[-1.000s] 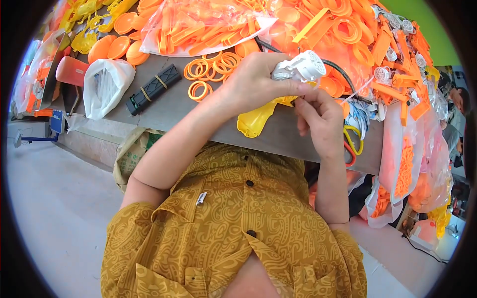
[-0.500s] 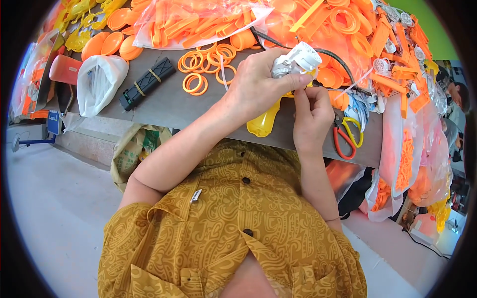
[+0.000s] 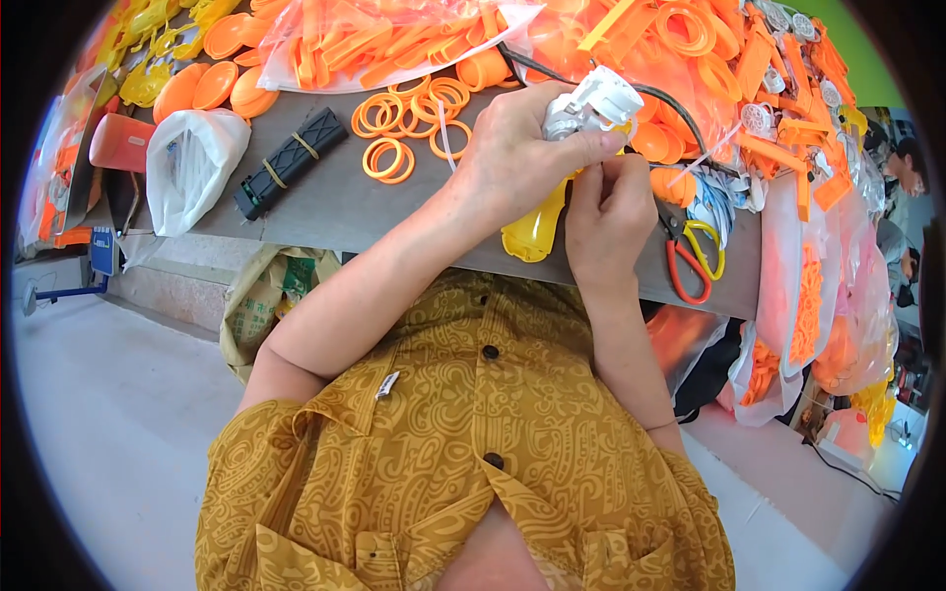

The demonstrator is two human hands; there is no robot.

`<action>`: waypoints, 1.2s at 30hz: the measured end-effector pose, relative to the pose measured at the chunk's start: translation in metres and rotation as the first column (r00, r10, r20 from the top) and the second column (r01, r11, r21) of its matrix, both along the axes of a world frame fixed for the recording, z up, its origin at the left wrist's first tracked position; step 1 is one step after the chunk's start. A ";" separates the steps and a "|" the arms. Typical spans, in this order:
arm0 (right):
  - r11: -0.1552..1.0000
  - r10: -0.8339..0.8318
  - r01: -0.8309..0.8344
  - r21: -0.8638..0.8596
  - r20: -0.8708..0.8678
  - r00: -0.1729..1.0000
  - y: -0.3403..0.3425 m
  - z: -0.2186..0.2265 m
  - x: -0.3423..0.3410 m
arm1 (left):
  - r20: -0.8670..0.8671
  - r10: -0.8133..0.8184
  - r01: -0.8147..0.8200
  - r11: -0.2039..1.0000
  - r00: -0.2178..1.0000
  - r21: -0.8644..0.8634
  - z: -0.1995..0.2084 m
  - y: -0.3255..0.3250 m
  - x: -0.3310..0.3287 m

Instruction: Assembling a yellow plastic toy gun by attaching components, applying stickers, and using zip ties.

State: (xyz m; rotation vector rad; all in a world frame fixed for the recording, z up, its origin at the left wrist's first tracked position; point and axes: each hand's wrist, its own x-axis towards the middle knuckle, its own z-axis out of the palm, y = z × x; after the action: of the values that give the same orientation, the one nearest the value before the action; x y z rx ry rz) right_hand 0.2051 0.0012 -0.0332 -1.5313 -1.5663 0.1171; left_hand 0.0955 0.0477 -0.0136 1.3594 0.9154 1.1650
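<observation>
My left hand [image 3: 517,158] is closed around a white plastic part [image 3: 603,97] with a round, capped end, its thumb pressed along the near side. A clear yellow plastic piece [image 3: 535,227] sticks out below that hand, toward the table's front edge; whether it joins the white part is hidden by my fingers. My right hand [image 3: 613,217] is right beside, fingers curled and pinched against the underside of the white part. What its fingertips hold, if anything, cannot be made out. Scissors [image 3: 690,258] with red and yellow handles lie to the right of my right hand.
Orange rings [image 3: 387,161], a black bar [image 3: 291,163] with bands around it and a white bag [image 3: 197,172] of thin strips lie on the grey table [image 3: 394,222] to the left. Orange parts [image 3: 384,39] are heaped at the back. A black cable [image 3: 680,113] runs behind my hands.
Both hands have shifted slightly. The white part has moved a little up and right, and the yellow piece has moved right. My right hand has drawn a little left, still pinched.
</observation>
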 end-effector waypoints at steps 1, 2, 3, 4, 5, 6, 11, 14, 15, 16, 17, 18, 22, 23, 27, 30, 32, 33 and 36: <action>0.998 -0.011 0.004 0.063 0.121 0.993 0.000 0.000 -0.003 | 0.000 -0.008 0.008 1.000 1.000 -0.002 0.000 0.000 0.000; 0.992 -0.029 -0.001 0.125 0.240 0.970 0.001 0.001 -0.004 | -0.029 -0.013 0.012 1.000 0.999 -0.023 0.001 -0.001 -0.002; 0.992 -0.032 0.002 0.123 0.241 0.970 0.001 0.001 -0.004 | -0.058 -0.013 0.011 0.999 0.998 -0.042 0.002 -0.001 -0.003; 0.995 -0.027 0.004 0.096 0.249 0.968 0.001 0.002 -0.003 | -0.058 -0.016 0.014 0.999 0.998 -0.044 0.003 -0.001 -0.003; 0.998 -0.023 0.005 0.068 0.256 0.966 0.001 0.002 -0.002 | -0.062 -0.041 0.039 0.999 0.997 -0.030 0.005 -0.001 -0.003; 0.998 -0.024 0.007 0.067 0.256 0.966 0.002 0.005 0.001 | -0.068 -0.065 0.064 0.998 0.996 -0.015 0.007 -0.001 -0.004; 0.999 -0.050 0.051 0.006 0.293 0.955 0.006 0.005 0.003 | -0.088 -0.077 0.075 0.997 0.993 -0.024 0.005 -0.003 -0.002; 1.000 0.006 0.000 -0.023 0.280 0.960 0.008 0.001 0.011 | -0.087 -0.084 0.083 0.996 0.993 -0.014 0.002 -0.001 -0.001; 1.000 0.007 -0.001 -0.024 0.278 0.960 0.008 0.008 0.012 | -0.098 -0.098 0.095 0.995 0.990 -0.035 0.002 -0.001 -0.001; 0.957 0.015 -0.024 -0.290 -0.031 0.999 0.010 0.023 0.010 | -0.100 -0.093 0.090 0.995 0.991 -0.037 0.002 0.001 -0.002; 0.847 -0.059 -0.126 -0.517 -0.326 0.943 0.011 0.033 0.010 | -0.118 -0.086 0.084 0.996 0.989 -0.026 0.004 0.004 -0.002; 0.813 -0.074 -0.197 -0.549 -0.432 0.899 0.016 0.037 0.018 | -0.134 -0.084 0.082 0.996 0.987 -0.015 0.006 0.006 -0.002; 0.655 -0.024 -0.487 -0.577 -0.660 0.751 0.031 0.039 0.048 | -0.258 -0.104 0.123 0.991 0.961 0.059 0.008 0.008 0.005; 0.656 -0.024 -0.487 -0.577 -0.660 0.751 0.029 0.040 0.044 | -0.347 -0.085 0.126 0.987 0.934 0.099 0.008 0.009 0.005; 0.737 0.033 -0.381 -0.559 -0.533 0.845 0.017 0.032 0.027 | -0.467 -0.005 0.112 0.973 0.884 0.201 0.000 0.016 0.006; 0.975 0.012 -0.170 -0.145 -0.725 0.689 -0.009 0.019 0.025 | -0.390 -0.057 0.142 0.971 0.919 0.194 0.003 0.008 0.002; 0.983 0.107 -0.167 -0.078 -0.498 0.861 -0.006 0.024 0.031 | -0.412 -0.092 0.172 0.972 0.907 0.162 0.007 0.009 0.002; 0.984 0.173 -0.180 -0.010 -0.222 0.959 -0.004 0.027 0.034 | -0.432 -0.130 0.205 0.970 0.892 0.130 0.009 0.010 0.001; 0.956 0.293 -0.293 -0.007 0.042 0.955 0.009 0.028 0.051 | -0.441 -0.065 0.171 0.964 0.895 0.205 0.005 0.013 -0.002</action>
State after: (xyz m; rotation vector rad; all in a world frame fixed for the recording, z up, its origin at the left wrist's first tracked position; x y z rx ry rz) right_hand 0.2559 0.0101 -0.0049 -1.3001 -1.8205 0.2536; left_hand 0.0935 0.0603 -0.0084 1.8955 1.0047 0.9125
